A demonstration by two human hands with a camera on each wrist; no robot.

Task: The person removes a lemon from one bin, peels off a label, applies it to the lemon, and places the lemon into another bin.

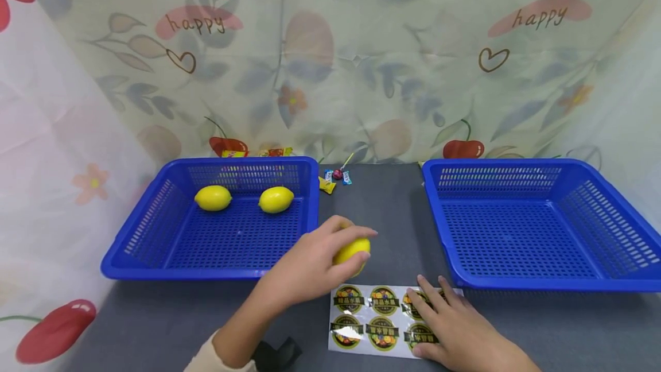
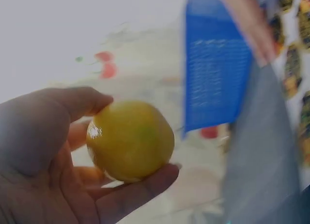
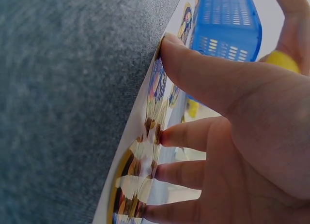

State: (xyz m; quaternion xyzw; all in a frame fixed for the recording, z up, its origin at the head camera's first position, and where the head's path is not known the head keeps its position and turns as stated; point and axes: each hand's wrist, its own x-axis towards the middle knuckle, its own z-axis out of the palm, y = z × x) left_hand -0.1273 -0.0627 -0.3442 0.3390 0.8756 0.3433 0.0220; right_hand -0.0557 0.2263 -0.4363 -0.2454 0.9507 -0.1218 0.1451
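In the head view my left hand (image 1: 315,260) grips a yellow lemon (image 1: 353,252) above the table, just behind the sheet of stickers. The left wrist view shows thumb and fingers curled round this lemon (image 2: 131,141). My right hand (image 1: 459,326) rests spread on the right part of a white sheet of round fruit-label stickers (image 1: 383,326), covering some of them. In the right wrist view its fingertips touch the sheet (image 3: 130,178), and nothing is gripped. Two more lemons, one left (image 1: 213,198) and one right (image 1: 276,200), lie in the left blue basket (image 1: 206,274).
A second blue basket (image 1: 521,282) stands on the right, with bare mesh showing. Small wrapped candies (image 1: 328,185) and a lollipop (image 1: 338,174) lie at the back between the baskets. A black object (image 1: 279,355) sits near my left forearm. A printed curtain (image 1: 356,73) hangs behind.
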